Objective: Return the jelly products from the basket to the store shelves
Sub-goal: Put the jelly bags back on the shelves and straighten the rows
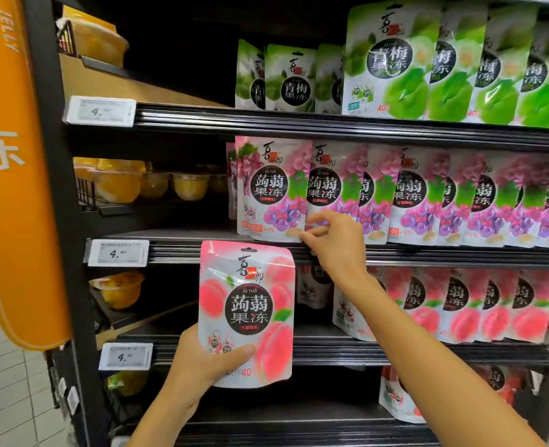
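Note:
My left hand [202,359] grips the lower left corner of a pink peach jelly pouch [250,311], held upright in front of the shelves. My right hand [334,243] reaches up to the middle shelf and pinches the bottom right corner of the leftmost purple grape jelly pouch [271,188], which stands at the left end of a row of grape pouches [460,198]. A row of matching peach pouches [479,304] stands on the shelf below, to the right of my right forearm. No basket is in view.
Green plum pouches [428,62] fill the top shelf. Yellow fruit jelly cups [157,185] sit at the left of each shelf. Price tags [118,253] hang on the shelf edges. An orange jelly sign [5,156] flanks the left upright. The peach shelf has a gap at its left.

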`<move>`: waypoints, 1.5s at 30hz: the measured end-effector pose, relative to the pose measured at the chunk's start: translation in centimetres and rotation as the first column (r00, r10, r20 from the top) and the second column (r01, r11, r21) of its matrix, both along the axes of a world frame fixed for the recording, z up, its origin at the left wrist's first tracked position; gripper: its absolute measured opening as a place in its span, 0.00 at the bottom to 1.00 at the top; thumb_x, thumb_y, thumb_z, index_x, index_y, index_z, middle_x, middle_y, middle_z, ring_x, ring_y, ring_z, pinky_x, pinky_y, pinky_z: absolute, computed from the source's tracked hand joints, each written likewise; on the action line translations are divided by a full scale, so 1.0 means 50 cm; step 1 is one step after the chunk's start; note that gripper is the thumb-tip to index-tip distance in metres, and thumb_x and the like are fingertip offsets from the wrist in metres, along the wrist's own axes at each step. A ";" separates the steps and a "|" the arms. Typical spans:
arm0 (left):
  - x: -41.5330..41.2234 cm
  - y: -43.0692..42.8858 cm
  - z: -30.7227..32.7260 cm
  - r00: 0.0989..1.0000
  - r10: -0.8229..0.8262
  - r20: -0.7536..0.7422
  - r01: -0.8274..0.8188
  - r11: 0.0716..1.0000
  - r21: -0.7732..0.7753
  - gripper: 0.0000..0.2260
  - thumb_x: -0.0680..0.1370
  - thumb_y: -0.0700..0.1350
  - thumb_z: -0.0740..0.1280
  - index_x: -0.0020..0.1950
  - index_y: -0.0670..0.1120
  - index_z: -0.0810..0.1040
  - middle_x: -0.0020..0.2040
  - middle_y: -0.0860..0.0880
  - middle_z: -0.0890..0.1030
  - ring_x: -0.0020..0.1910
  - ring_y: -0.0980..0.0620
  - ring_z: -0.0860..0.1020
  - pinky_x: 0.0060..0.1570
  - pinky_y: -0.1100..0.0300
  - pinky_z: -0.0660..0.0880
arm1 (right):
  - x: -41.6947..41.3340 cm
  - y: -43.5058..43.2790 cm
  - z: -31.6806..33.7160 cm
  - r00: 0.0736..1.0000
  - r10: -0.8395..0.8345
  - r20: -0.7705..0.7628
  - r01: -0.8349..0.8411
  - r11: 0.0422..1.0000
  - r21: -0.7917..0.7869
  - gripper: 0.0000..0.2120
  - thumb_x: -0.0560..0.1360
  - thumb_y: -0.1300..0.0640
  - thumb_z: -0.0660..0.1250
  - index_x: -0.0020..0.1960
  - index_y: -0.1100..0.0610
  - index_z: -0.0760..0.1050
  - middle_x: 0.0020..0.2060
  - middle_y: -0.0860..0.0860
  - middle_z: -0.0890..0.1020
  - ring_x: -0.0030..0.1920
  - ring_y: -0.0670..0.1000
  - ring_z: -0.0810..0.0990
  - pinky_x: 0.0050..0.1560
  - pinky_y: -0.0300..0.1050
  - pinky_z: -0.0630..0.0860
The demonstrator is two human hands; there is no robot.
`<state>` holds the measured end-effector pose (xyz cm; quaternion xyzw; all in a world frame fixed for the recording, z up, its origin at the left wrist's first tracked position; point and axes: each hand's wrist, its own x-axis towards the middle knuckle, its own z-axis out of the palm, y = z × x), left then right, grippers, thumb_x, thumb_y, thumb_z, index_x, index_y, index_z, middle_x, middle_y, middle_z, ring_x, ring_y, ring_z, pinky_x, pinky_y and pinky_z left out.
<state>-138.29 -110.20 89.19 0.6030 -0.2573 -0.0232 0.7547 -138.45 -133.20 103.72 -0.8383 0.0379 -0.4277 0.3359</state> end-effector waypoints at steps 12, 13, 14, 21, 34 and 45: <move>-0.010 -0.114 -0.042 0.994 -0.081 -0.070 0.083 0.996 0.020 0.27 0.54 0.50 0.86 0.51 0.52 0.84 0.51 0.43 0.86 0.49 0.43 0.85 0.43 0.54 0.82 | -0.159 -0.063 -0.163 0.813 0.440 -0.382 -0.230 0.844 0.484 0.11 0.77 0.47 0.68 0.49 0.54 0.82 0.42 0.51 0.85 0.37 0.46 0.82 0.34 0.41 0.79; -0.012 -0.129 -0.047 0.992 -0.094 -0.081 0.097 0.995 0.029 0.26 0.55 0.49 0.85 0.51 0.52 0.84 0.51 0.43 0.86 0.49 0.44 0.85 0.43 0.55 0.82 | -0.167 -0.071 -0.192 0.761 0.507 -0.406 -0.246 0.804 0.542 0.12 0.77 0.47 0.68 0.52 0.54 0.81 0.46 0.52 0.85 0.43 0.48 0.84 0.39 0.43 0.81; -0.013 -0.145 -0.053 0.991 -0.101 -0.093 0.105 0.994 0.035 0.24 0.57 0.47 0.85 0.51 0.52 0.84 0.51 0.43 0.86 0.49 0.44 0.85 0.43 0.56 0.82 | -0.174 -0.078 -0.218 0.726 0.557 -0.404 -0.263 0.767 0.586 0.12 0.77 0.48 0.69 0.54 0.54 0.81 0.49 0.52 0.85 0.48 0.49 0.84 0.44 0.45 0.82; -0.021 -0.236 -0.066 0.985 -0.090 -0.147 0.101 0.993 0.069 0.26 0.61 0.44 0.82 0.58 0.48 0.81 0.51 0.46 0.86 0.50 0.48 0.85 0.42 0.62 0.80 | -0.194 -0.121 -0.293 0.775 0.597 -0.209 -0.353 0.683 0.640 0.10 0.72 0.59 0.75 0.53 0.55 0.81 0.42 0.52 0.87 0.41 0.47 0.84 0.38 0.36 0.78; -0.042 -0.330 -0.066 0.914 0.372 0.162 -0.401 0.889 0.223 0.17 0.79 0.47 0.66 0.67 0.56 0.69 0.64 0.55 0.69 0.61 0.59 0.73 0.59 0.66 0.72 | -0.093 -0.152 -0.279 0.946 0.321 -0.053 -0.256 0.836 0.485 0.09 0.72 0.62 0.74 0.44 0.50 0.77 0.40 0.46 0.85 0.40 0.41 0.83 0.39 0.35 0.79; -0.052 -0.346 -0.085 0.939 0.282 0.199 -0.337 0.871 0.357 0.27 0.80 0.39 0.64 0.77 0.51 0.62 0.77 0.55 0.61 0.72 0.60 0.63 0.52 0.77 0.67 | -0.101 -0.209 -0.333 0.970 0.104 -0.222 -0.065 0.982 0.177 0.09 0.74 0.62 0.71 0.54 0.59 0.82 0.46 0.50 0.85 0.45 0.43 0.82 0.51 0.37 0.79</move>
